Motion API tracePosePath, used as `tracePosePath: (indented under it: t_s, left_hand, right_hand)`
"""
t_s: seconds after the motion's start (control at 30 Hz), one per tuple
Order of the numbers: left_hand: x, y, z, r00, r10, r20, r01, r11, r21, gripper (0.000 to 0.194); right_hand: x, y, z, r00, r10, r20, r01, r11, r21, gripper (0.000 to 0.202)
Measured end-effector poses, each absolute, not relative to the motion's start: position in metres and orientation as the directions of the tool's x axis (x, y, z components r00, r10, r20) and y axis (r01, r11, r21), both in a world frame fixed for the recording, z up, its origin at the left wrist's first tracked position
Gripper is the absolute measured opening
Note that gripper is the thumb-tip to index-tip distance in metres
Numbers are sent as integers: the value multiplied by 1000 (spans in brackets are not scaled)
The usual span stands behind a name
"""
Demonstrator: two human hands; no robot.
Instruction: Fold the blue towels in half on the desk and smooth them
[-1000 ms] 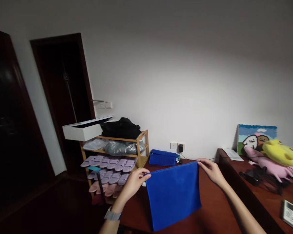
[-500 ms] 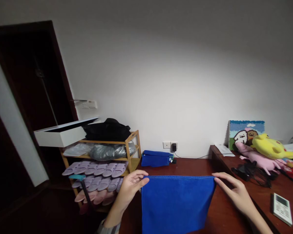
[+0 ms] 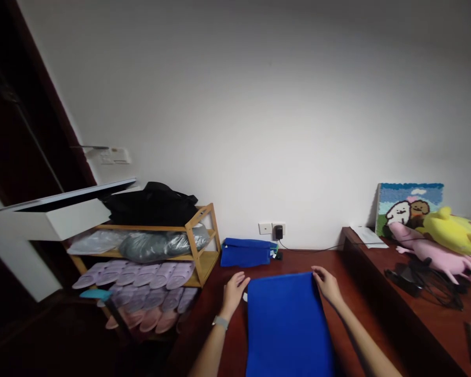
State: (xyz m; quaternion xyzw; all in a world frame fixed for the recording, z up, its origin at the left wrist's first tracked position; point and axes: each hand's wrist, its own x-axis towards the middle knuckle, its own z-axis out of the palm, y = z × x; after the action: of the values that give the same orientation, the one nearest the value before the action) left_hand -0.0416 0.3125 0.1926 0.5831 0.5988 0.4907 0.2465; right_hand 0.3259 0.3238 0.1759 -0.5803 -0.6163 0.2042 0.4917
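A blue cloth [image 3: 288, 324] stretches over the reddish-brown tabletop, its near end running out of the bottom of the view. At its far left corner is my left hand [image 3: 233, 296], thumb and fingers pinched at the edge. My right hand [image 3: 327, 285] pinches the far right corner between thumb and fingers. A small white tag [image 3: 245, 297] sticks out from the cloth's left side, just below my left hand. Farther back, a folded blue cloth [image 3: 245, 252] lies against the wall.
Left of the table stands a wooden rack [image 3: 200, 246] with slippers [image 3: 145, 275], a black bag [image 3: 153, 204] and a white box [image 3: 78, 217]. A charger [image 3: 278, 232] sits in the wall socket. The raised surface at right holds plush toys [image 3: 453, 230], a picture [image 3: 412, 201] and tangled cables [image 3: 435, 285].
Both hands have carried the blue cloth forward from a raised, hanging position and down toward the tabletop. They are closer together. My view has shifted, and the left wristband now shows.
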Motion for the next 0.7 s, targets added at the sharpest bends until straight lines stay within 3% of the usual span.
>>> tracePosePath:
  t_s: [0.13, 0.3, 0.43, 0.57, 0.7]
  left_hand:
    - [-24, 293, 135, -184, 924, 335, 564, -180, 806, 40]
    - [-8, 226, 60, 248, 885, 393, 811, -412, 415, 35]
    - [-9, 201, 30, 423, 846, 326, 841, -500, 206, 52]
    - [-14, 195, 11, 316, 900, 299, 912, -376, 167, 55]
    - [-8, 173, -30, 124, 954, 274, 972, -172, 159, 57]
  right_hand:
    - [293, 306, 115, 191, 920, 343, 616, 160, -772, 35]
    - [248, 219, 23, 86, 967, 238, 858, 50, -511, 55]
    - [226, 179, -13, 131, 990, 54, 938, -106, -332, 71]
    - [237, 190, 4, -26, 999, 30, 940, 35, -339, 71]
    - [259, 232, 47, -379, 925, 9, 853, 353, -386, 65]
